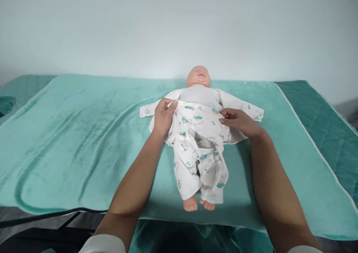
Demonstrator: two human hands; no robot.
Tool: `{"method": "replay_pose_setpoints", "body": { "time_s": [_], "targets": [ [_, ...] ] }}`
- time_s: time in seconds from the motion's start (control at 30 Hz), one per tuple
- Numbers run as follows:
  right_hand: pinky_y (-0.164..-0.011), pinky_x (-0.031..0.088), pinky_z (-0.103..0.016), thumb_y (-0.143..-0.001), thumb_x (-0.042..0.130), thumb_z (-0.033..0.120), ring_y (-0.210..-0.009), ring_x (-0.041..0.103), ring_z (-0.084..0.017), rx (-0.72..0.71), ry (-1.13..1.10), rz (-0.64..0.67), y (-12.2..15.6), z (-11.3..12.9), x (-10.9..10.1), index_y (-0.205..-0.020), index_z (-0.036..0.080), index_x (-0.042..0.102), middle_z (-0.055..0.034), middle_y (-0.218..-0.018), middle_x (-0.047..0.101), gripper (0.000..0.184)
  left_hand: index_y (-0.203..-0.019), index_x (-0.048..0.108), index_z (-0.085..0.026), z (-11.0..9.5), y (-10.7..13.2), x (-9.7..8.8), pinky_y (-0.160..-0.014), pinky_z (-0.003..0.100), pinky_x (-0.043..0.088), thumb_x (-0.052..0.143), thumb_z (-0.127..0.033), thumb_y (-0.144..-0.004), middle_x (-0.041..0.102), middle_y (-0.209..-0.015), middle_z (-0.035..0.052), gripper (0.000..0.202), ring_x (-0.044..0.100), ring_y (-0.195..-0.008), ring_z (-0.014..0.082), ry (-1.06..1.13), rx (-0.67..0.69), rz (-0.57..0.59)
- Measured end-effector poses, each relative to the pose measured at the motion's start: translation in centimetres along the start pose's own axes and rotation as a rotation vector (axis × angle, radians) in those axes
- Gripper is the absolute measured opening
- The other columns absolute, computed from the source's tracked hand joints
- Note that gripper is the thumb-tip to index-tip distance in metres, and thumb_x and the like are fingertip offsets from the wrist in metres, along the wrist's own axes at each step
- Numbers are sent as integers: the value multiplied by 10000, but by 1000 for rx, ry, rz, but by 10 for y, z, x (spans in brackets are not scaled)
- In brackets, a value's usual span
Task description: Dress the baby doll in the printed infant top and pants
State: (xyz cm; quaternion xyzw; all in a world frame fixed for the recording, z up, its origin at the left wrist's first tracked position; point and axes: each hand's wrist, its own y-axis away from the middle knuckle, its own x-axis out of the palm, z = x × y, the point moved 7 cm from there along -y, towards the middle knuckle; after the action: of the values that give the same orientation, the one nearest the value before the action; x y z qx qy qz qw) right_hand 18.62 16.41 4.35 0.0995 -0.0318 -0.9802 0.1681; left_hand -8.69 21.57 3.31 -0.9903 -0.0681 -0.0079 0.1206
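A baby doll (pixel 199 77) lies on its back on a green blanket, its head toward the wall and its bare feet toward me. It wears a white long-sleeved top (pixel 237 100), spread open with both sleeves out to the sides. White printed baby pants (pixel 195 120) cover its legs and reach high over its belly, with an opening at the crotch. My left hand (pixel 165 115) is closed, pinching the waistband at its left corner. On the other side, my right hand (pixel 236 121) is closed on the right edge of the pants, its fingertips partly hidden.
The green blanket (pixel 69 133) has long creases on the left. Beneath it, a darker quilted cover (pixel 319 107) shows at the right. A pale wall (pixel 179 29) stands behind the bed. A dark cord (pixel 53 215) runs along the front left edge.
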Motion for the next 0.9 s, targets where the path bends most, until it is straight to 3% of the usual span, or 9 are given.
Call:
{"method": "replay_pose_setpoints", "body": {
  "time_s": [0.07,0.13,0.3,0.37,0.47,0.7,0.77,0.83,0.9],
  "targets": [
    [-596,325,-263,-771,777,551,-644,425,-123,-42,-6,-91,-2,1,-2,-762,197,587,25,-696,495,402,-765,565,-205,1,-1,3,-643,242,408,731,-448,-821,539,-735,-18,299,482,-687,127,-24,-21,68],
    [-578,306,-262,-775,771,545,-618,393,-122,-124,-23,-265,-4,4,-7,-762,214,559,35,-672,458,394,-769,572,-206,2,0,4,-597,241,380,738,-454,-817,535,-707,-22,302,459,-642,121,-56,-34,113],
    [-586,328,-269,-810,743,509,-630,388,-135,-308,-6,-673,-1,7,-19,-789,241,523,32,-696,443,347,-785,577,-219,2,3,5,-507,247,298,748,-452,-812,474,-639,-41,290,381,-536,104,-50,-45,132],
    [-592,349,-270,-810,735,524,-641,410,-140,-272,12,-655,-5,4,-18,-798,241,531,28,-705,462,349,-779,563,-218,2,4,8,-494,246,280,745,-455,-809,444,-629,-44,301,363,-524,101,-39,-68,146],
    [-585,348,-265,-813,724,539,-634,425,-132,-162,28,-484,-11,-3,-15,-795,223,565,27,-695,490,354,-764,532,-208,3,5,12,-492,243,249,722,-461,-818,388,-623,-48,321,323,-524,97,-46,-126,239],
    [-596,402,-256,-806,695,341,-653,530,-125,33,173,-193,-5,-10,-18,-901,217,564,29,-786,568,204,-742,435,-202,-3,13,14,-526,248,259,588,-458,-894,399,-657,-44,335,365,-563,98,-304,-204,646],
    [-606,430,-269,-776,676,269,-652,565,-141,117,284,-179,-4,-15,-19,-915,224,558,25,-789,602,187,-777,453,-206,-2,14,13,-559,253,306,555,-379,-894,449,-666,-43,233,412,-579,107,-402,-206,660],
    [-623,445,-286,-746,658,218,-671,585,-164,165,427,-213,-5,-20,-20,-900,226,561,12,-777,630,183,-847,489,-212,0,12,11,-600,261,350,544,-305,-867,529,-711,-36,109,472,-621,123,-491,-193,584],
    [-676,471,-311,-731,652,205,-744,613,-193,157,517,-287,-7,-22,-21,-905,225,569,-14,-826,664,193,-981,537,-219,0,11,9,-667,276,399,553,-280,-840,630,-841,-8,155,552,-729,155,-550,-187,483]
  ]
}}
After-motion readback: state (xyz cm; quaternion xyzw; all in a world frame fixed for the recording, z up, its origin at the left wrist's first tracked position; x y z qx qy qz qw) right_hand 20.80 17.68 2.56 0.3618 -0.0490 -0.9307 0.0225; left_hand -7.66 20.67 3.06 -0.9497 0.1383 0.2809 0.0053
